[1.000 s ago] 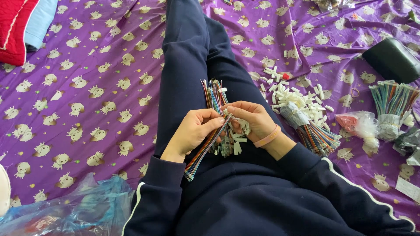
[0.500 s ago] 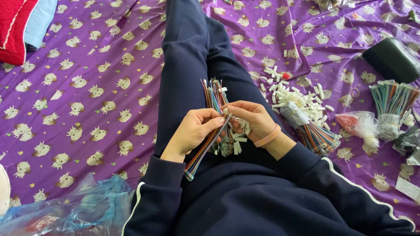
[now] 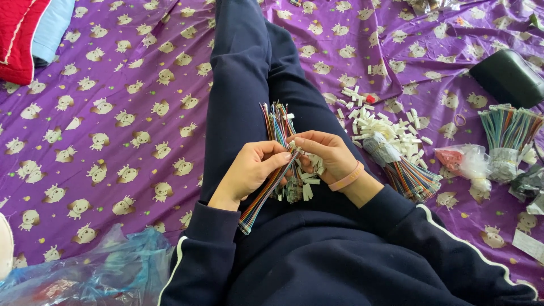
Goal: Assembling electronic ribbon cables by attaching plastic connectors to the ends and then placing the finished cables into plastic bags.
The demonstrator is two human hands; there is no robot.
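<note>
Person sits on a purple patterned sheet (image 3: 113,113), legs out toward 12 o'clock, working over the lap. The left hand (image 3: 252,170) is closed around a bundle of multicoloured wires (image 3: 277,127), thumb and fingers pressed together on the middle of the bundle. The wire ends fan out toward 12 o'clock above the hand, and the other ends trail down toward 7 o'clock past the wrist. The right hand (image 3: 323,153), at 3 o'clock of the left and touching it, has its fingertips pinched at the bundle where small white connectors (image 3: 303,184) hang. Whether it nips a single wire or a connector cannot be told, since the fingers cover the spot. A pink band (image 3: 347,178) sits on the right wrist.

Handling judgement: the wires look very light, thin and floppy, and slick enough for single strands to slide out of a loose fist. The bundle is best gripped mid-length, as it is here, with a firm wrap. The connectors look small, hard and easy to drop, so they need a fingertip pinch on the plastic body, not on the wire.

At 3 o'clock of the lap lies a pile of loose white connectors (image 3: 391,127) beside a second taped wire bundle (image 3: 402,167). Further toward 3 o'clock is a green-blue wire bundle (image 3: 507,133), with a dark case (image 3: 507,76) at 2 o'clock. A crumpled blue plastic bag (image 3: 85,272) is at 8 o'clock.
</note>
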